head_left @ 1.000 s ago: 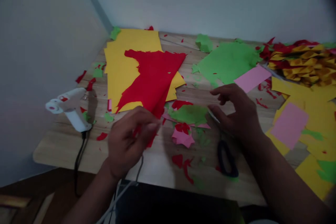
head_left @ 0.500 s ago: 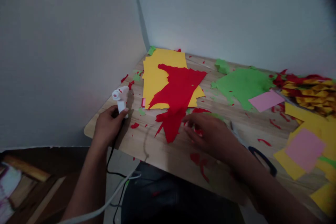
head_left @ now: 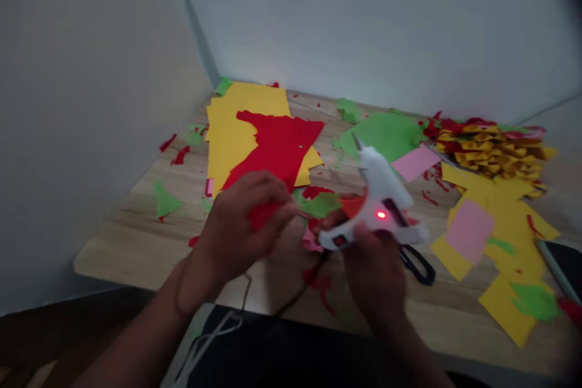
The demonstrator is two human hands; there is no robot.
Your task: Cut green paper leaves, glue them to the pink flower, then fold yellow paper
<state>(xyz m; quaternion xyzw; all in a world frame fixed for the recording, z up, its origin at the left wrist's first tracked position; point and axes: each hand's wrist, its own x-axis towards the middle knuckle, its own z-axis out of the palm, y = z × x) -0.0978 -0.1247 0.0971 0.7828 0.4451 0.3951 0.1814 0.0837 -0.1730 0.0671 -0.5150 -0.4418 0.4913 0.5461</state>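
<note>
A white hot glue gun (head_left: 386, 185), its small red light lit, is gripped in my right hand (head_left: 375, 270). Its nozzle points up and away, and a dark cord hangs from its handle. My left hand (head_left: 239, 227) hovers over the lower end of a torn red paper sheet (head_left: 284, 145), thumb and fingers curved and apart. Motion blurs that hand, and red paper shows between thumb and fingers. Under the red sheet lie stacked yellow papers (head_left: 227, 145).
Green paper (head_left: 382, 133), a pink slip (head_left: 416, 162) and red scraps litter the wooden table (head_left: 131, 242). At right are a yellow-and-red curled paper piece (head_left: 491, 151), more yellow paper (head_left: 516, 236), a scissors handle (head_left: 421, 267) and a phone (head_left: 564, 264). Walls stand behind and left.
The glue gun has gone from my left hand at the table's left edge to my right hand. My left hand has moved right, over the red paper. The view has shifted right.
</note>
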